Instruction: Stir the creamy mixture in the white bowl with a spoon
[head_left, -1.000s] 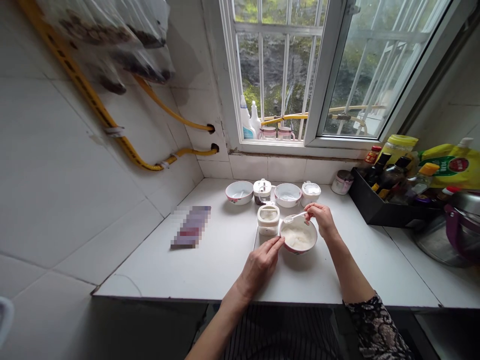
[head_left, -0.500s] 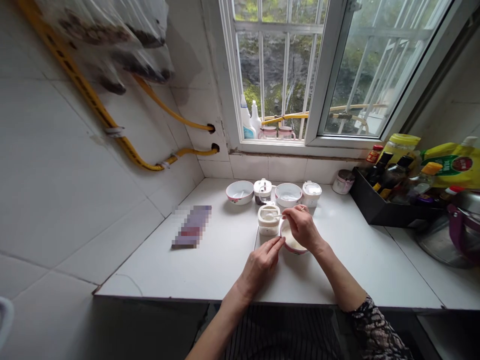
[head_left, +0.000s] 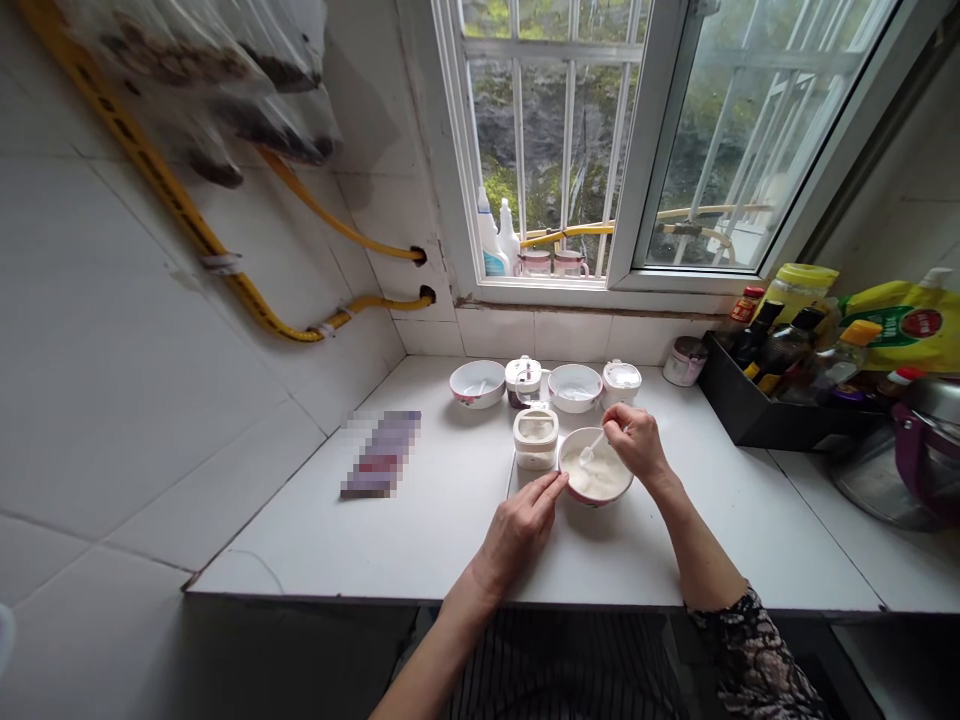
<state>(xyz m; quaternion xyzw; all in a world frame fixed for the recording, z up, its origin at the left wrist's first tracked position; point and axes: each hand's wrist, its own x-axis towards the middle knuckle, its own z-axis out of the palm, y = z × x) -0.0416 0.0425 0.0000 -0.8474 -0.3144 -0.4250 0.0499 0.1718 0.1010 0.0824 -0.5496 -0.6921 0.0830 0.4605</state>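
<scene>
In the head view my right hand point(head_left: 636, 440) is closed around the handle of a small white spoon point(head_left: 588, 455). The spoon's scoop is down at the white, powdery or grainy contents point(head_left: 600, 478) of a bowl point(head_left: 598, 501) with a pinkish outside. My left hand point(head_left: 523, 522) has its fingers together, gripping the bowl's left rim. Just left of the bowl stands a white seasoning jar point(head_left: 535, 455), its lid raised and pale contents inside. How the left thumb sits against the bowl is partly hidden.
Behind stand a left bowl point(head_left: 478, 385), a jar with dark contents point(head_left: 523, 382), a second bowl point(head_left: 575, 388) and another white jar point(head_left: 621, 382). A blurred purple packet point(head_left: 382, 455) lies left. A black box of bottles point(head_left: 772, 400) and a pot point(head_left: 900, 470) stand right.
My right hand has moved right, taking the spoon from the open seasoning jar to over the bowl, scoop lowered. My left hand stays at the bowl's rim.
</scene>
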